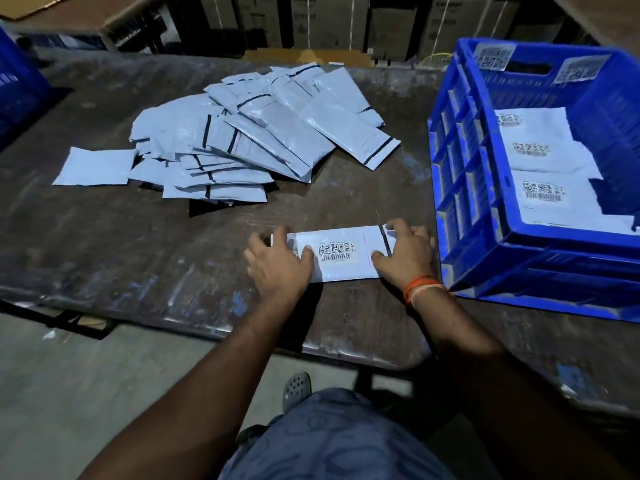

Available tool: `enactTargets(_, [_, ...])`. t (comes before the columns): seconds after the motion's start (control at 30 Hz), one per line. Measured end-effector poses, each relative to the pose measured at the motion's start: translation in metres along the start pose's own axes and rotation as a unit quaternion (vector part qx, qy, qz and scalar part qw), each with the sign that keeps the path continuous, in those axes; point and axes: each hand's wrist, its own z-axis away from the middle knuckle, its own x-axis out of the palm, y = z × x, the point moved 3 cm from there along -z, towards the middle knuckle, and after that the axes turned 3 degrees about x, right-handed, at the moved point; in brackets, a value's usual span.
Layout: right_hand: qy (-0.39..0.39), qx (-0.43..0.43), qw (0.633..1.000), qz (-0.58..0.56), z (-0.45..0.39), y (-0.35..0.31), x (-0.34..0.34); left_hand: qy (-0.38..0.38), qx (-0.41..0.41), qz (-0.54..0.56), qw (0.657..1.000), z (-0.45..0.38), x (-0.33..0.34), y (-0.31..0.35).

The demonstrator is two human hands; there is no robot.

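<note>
A white mailer packet [341,268] with a barcode label lies flat on the dark table [138,244] in front of me. My left hand [277,261] rests on its left end, fingers spread over it. My right hand [405,251] presses on its right end at the flap with the dark strip; an orange thread band is on that wrist. A loose pile of grey-white mailer packets [249,140] lies farther back at the table's middle. A blue plastic crate [485,174] at the right holds several labelled packets [547,192].
Another blue crate [17,81] shows at the far left edge. Cardboard boxes [311,19] are stacked behind the table. One single packet [93,168] lies apart at the pile's left. The table's front edge runs just below my wrists.
</note>
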Motion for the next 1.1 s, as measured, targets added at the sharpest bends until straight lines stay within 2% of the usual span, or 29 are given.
enactTargets(0.13, [-0.021,0.019,1.000,-0.011,0.007,0.000,-0.002,-0.079,-0.066,0.023,0.994,-0.001,-0.007,0.005])
enactTargets(0.27, [-0.047,0.031,0.993,-0.106,0.007,0.000,-0.006,-0.103,-0.108,0.150,0.977,-0.011,-0.007,0.001])
enactTargets(0.37, [-0.069,0.041,0.968,-0.239,0.009,0.000,-0.008,-0.139,-0.114,0.331,0.926,-0.015,-0.013,-0.006])
enactTargets(0.47, [-0.092,0.014,0.944,-0.316,0.011,-0.013,-0.018,-0.142,-0.087,0.386,0.907,-0.030,-0.030,-0.013])
enactTargets(0.63, [-0.096,-0.044,0.931,-0.349,-0.009,-0.055,-0.050,-0.157,-0.051,0.421,0.892,-0.072,-0.077,0.006])
enactTargets(0.83, [-0.061,-0.100,0.941,-0.319,-0.025,-0.109,-0.126,-0.155,0.011,0.372,0.915,-0.109,-0.132,0.047])
enactTargets(0.97, [-0.046,-0.086,0.944,-0.314,-0.033,-0.109,-0.167,-0.143,0.049,0.395,0.906,-0.114,-0.151,0.086])
enactTargets(1.1, [-0.028,-0.054,0.938,-0.340,-0.039,-0.080,-0.207,-0.185,0.099,0.412,0.887,-0.112,-0.152,0.138])
